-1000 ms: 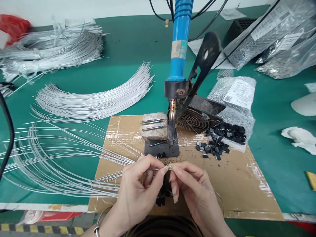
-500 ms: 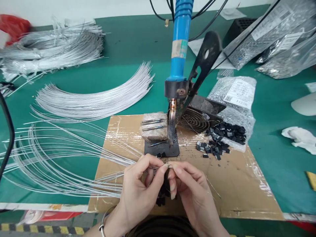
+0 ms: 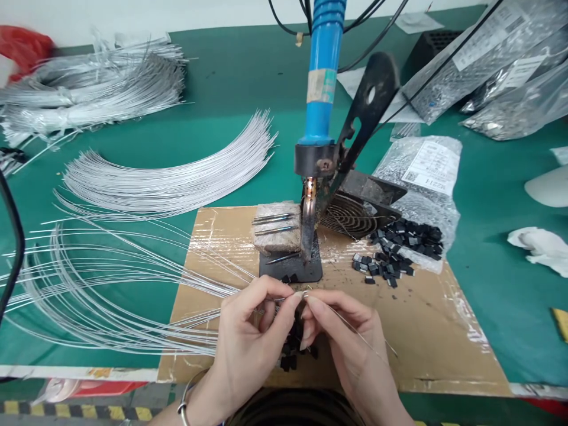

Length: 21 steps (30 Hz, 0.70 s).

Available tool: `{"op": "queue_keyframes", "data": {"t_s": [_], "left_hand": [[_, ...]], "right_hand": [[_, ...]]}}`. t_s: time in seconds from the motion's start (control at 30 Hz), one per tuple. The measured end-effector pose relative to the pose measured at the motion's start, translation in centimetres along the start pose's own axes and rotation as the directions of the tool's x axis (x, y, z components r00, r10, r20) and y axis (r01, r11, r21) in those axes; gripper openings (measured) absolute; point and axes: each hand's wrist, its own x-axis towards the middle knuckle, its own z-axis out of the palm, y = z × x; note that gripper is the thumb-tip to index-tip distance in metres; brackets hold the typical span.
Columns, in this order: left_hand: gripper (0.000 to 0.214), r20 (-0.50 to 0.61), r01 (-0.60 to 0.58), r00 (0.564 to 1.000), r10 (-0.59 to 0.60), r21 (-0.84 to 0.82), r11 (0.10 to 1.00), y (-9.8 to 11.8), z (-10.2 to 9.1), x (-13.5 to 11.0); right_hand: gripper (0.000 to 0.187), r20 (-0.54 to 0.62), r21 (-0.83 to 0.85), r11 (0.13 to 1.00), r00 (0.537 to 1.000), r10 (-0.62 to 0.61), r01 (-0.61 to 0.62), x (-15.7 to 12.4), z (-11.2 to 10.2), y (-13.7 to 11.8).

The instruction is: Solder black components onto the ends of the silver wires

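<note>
My left hand [image 3: 257, 331] is closed in a pinch, with thumb and forefinger on the end of a thin white wire. Only a tiny part of it shows at the fingertips. Right beside it, my right hand [image 3: 346, 337] pinches a thin silvery wire [image 3: 361, 339], which trails across the fingers down to the right. Both sets of fingertips nearly meet just below the soldering iron's tip [image 3: 307, 236]. The blue-handled soldering iron [image 3: 318, 124] hangs nose down in a black stand. Several small black connectors [image 3: 288, 358] lie under and between my hands, partly hidden.
Loose white wires [image 3: 133, 296] fan out left over the cardboard [image 3: 426, 331]. A wire bundle [image 3: 173, 183] lies behind them. A sponge block [image 3: 276, 228] bears metal tips. Black connectors [image 3: 408, 239] are heaped at right, near a plastic bag [image 3: 426, 160] and a coiled stand [image 3: 350, 216].
My right hand has turned and shifted slightly right, and the thin silvery wire now shows across its fingers. My left hand keeps its pinch almost in place.
</note>
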Motion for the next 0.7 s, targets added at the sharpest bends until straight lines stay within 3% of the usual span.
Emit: {"op": "queue_keyframes", "data": {"t_s": [0.47, 0.6, 0.7], "left_hand": [[0.016, 0.067, -0.048, 0.997, 0.050, -0.029, 0.998, 0.1, -0.3, -0.3], [0.015, 0.084, -0.046, 0.995, 0.046, -0.005, 0.999, 0.0, -0.4, -0.3], [0.015, 0.078, -0.039, 0.996, 0.039, 0.003, 0.999, 0.0, -0.3, -0.4]], "right_hand": [[0.014, 0.043, 0.115, 0.990, 0.996, 0.074, -0.079, 0.2, -0.5, -0.3], [0.018, 0.097, 0.080, 0.990, 0.990, 0.106, -0.114, 0.5, -1.0, -0.9], [0.019, 0.071, 0.062, 0.989, 0.989, 0.129, -0.134, 0.4, -0.7, -1.4]]}}
